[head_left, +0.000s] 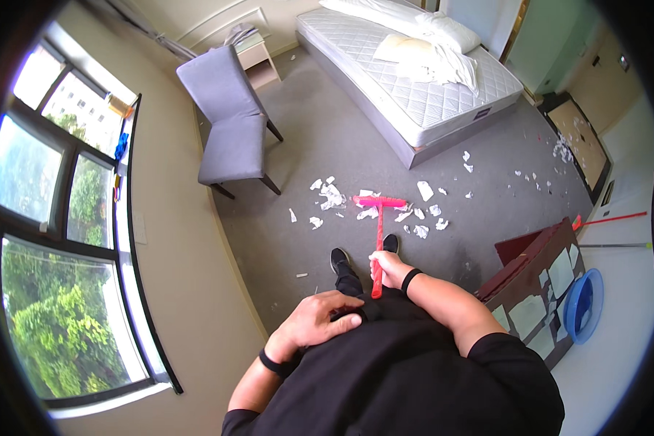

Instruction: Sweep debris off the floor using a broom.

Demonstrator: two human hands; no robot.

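A red T-shaped squeegee [379,240] with a pink head is gripped by its handle in my right hand [392,269], in front of my waist. Its head appears over scraps of white paper [333,196] on the grey floor; whether it touches them I cannot tell. My left hand [318,320] rests against my black clothing at the waist, its fingers stretched out and its thumb apart, with nothing visible in it. Both wrists wear black bands.
A grey chair [232,138] stands ahead left, near the window [69,196]. A bed [429,102] with crumpled linen is ahead right. At right are a dark red board piece [534,283] with paper patches, a blue basin [583,305] and a red stick [612,219].
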